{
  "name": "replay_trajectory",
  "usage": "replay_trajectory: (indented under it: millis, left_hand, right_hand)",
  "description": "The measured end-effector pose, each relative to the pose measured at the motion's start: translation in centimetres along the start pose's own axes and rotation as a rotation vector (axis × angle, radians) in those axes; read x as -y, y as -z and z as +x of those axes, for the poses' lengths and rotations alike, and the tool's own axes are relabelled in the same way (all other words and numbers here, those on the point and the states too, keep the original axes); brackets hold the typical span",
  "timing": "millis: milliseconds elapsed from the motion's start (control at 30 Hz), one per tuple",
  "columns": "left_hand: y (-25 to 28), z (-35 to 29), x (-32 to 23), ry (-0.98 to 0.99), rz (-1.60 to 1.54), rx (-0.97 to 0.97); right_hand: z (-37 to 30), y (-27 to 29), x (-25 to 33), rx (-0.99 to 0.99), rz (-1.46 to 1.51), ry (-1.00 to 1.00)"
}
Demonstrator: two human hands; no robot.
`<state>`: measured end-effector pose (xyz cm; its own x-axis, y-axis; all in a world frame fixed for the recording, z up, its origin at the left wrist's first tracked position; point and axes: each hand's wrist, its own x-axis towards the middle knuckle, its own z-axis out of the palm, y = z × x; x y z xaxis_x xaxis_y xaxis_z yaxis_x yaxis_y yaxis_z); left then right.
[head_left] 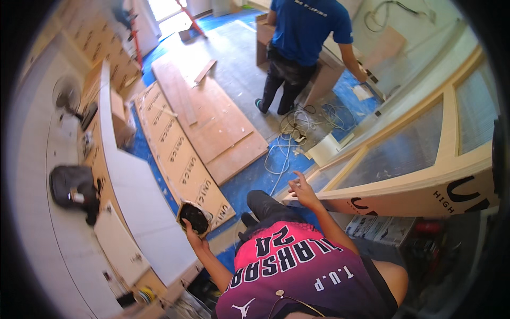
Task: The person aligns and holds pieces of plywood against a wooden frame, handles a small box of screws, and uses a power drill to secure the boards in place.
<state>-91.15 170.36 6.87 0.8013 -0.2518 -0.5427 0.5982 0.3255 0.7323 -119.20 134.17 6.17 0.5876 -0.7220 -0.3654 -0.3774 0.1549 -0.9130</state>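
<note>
Left hand (190,229): I see its grip clenched round a small container of dark stuff (194,217), held over the edge of the white panel (133,181); right hand (304,192): grip released, fingers spread on the end of the wooden frame (404,181); beyond: cardboard sheets (183,159), tangled cables (297,127), another person in a blue shirt (308,32) standing on the floor.

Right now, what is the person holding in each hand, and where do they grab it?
The left hand holds a small dark pad by its lower edge. The right hand rests on the near corner of the wooden frame, fingers spread, not gripping.
</note>
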Motion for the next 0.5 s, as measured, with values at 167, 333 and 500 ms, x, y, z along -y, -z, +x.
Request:
replay_trajectory:
  millis: [167,333,500]
  left_hand:
    - [-6.4,9.2,-3.1,0.055,0.14,0.141]
    - [-15.0,18.4,-5.2,0.15,0.174,0.211]
    - [-26.4,28.0,-7.8,0.168,0.188,0.26]
  right_hand:
    - [6.1,-1.8,-0.8,-0.201,0.178,-0.143]
    - [16.5,-4.0,-0.9,-0.274,0.262,-0.22]
    - [29.0,-2.6,-0.3,-0.159,0.233,-0.32]
